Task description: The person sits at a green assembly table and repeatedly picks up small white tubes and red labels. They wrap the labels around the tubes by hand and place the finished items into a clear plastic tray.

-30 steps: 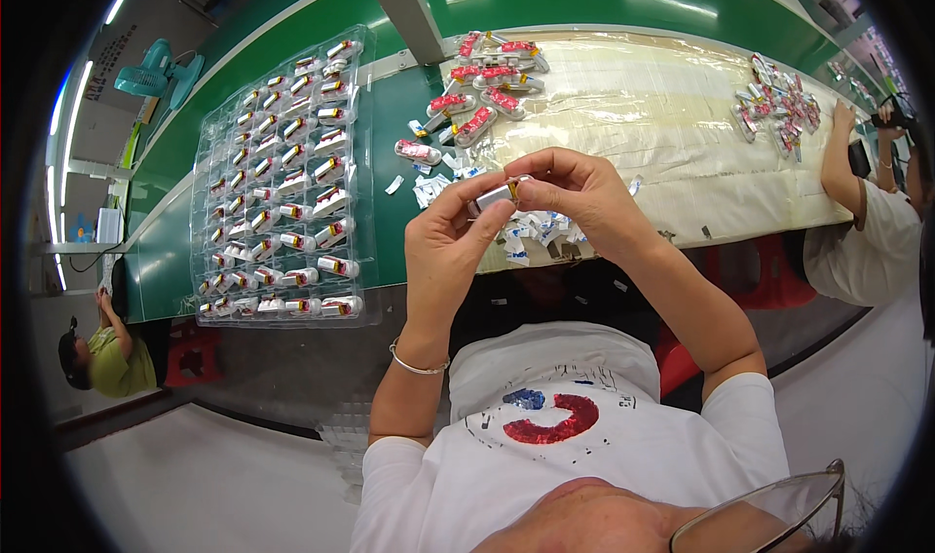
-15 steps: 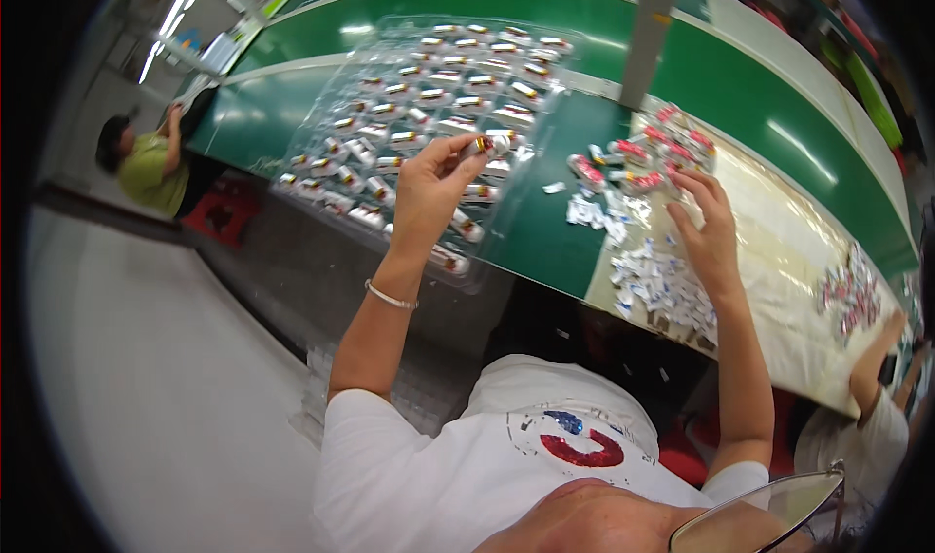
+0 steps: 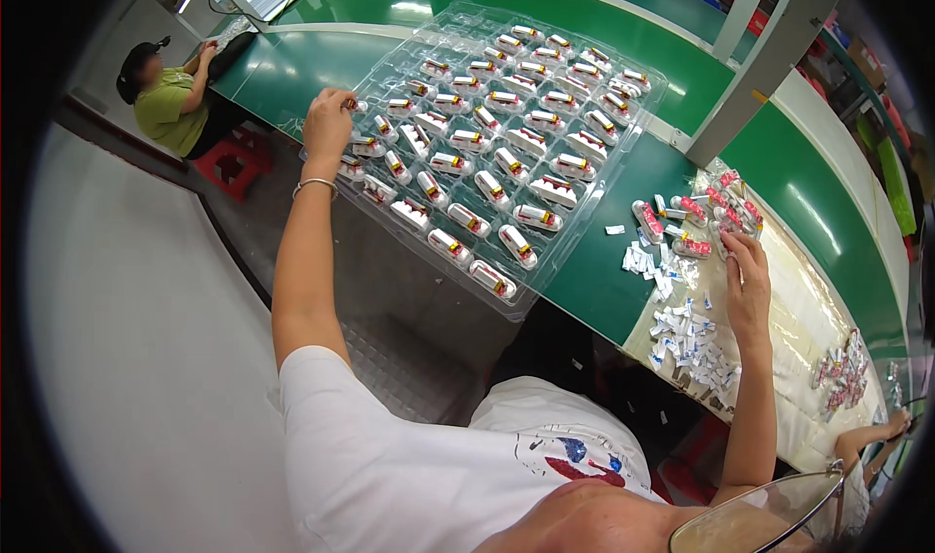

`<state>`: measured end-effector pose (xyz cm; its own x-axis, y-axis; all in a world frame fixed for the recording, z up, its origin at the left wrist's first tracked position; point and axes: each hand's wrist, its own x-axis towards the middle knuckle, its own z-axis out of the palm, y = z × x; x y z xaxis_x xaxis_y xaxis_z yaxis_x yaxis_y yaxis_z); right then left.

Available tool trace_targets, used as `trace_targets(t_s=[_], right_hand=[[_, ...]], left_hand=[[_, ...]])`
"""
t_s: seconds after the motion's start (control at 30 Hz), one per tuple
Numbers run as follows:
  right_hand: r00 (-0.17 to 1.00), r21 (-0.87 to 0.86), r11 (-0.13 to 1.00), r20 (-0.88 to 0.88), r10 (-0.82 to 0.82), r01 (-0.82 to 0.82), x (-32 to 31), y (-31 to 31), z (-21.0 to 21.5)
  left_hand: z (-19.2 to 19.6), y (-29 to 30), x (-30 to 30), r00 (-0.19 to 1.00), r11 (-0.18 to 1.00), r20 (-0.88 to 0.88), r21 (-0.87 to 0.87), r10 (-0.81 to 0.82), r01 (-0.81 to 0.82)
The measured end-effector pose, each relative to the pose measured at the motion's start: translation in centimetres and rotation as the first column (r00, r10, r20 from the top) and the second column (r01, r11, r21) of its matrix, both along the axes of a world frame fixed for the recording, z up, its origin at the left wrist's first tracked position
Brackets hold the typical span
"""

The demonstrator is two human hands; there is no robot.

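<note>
My left hand [image 3: 328, 129] is stretched over the left edge of a clear plastic tray [image 3: 531, 295], closed on a small oblong piece [image 3: 353, 106] that is mostly hidden by the fingers; dark red and white show. The tray's moulded pockets hold many small oblong white pieces with red and yellow markings, such as this oblong piece [image 3: 492, 278] at the near corner. On the right, my right hand [image 3: 748, 285] has its fingertips at the near edge of a pile of red-and-white oblong pieces [image 3: 693, 248]. Its thumb and fingers look apart.
Small white-and-blue slips [image 3: 696, 343] lie heaped on a cream sheet [image 3: 794, 343] near my right arm. Beyond the pile, a grey post [image 3: 765, 90] rises from the green table [image 3: 609, 295]. A person [image 3: 175, 100] sits far left; another person's arm [image 3: 862, 436] reaches in at right.
My left hand has moved left from over the tray's middle to its left edge, with the oblong piece. My right hand's fingers have drawn in beside the pile. The whole view has shifted.
</note>
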<state>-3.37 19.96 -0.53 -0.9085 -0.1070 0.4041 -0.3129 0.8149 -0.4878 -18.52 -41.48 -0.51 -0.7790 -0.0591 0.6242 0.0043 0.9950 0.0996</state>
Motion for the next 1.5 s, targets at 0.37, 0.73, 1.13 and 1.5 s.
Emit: trace_targets(t_s=[0.37,0.73,1.13,1.5], right_hand=[[0.989,-0.207,0.978,0.143,0.022,0.008,-0.2,1.1,0.2],[0.982,0.184,0.966,-0.078,-0.17,0.181,-0.7,2.0,-1.4],[1.0,-0.003,1.0,-0.021,0.008,-0.008,4.2,2.1,1.8],[0.983,-0.362,0.917,0.006,0.181,-0.167,6.9,3.0,1.9]], left_hand=[[-2.5,-6.4,-2.4,0.953,0.975,0.239,-0.074,-0.188,0.211],[6.0,23.1,8.1,0.609,0.445,0.137,0.807,-0.781,0.389],[-0.5,44.8,15.2,0.406,0.002,-0.066,0.986,-0.911,0.166],[-0.3,45.0,15.4,0.234,-0.174,-0.105,0.938,-0.967,-0.301]])
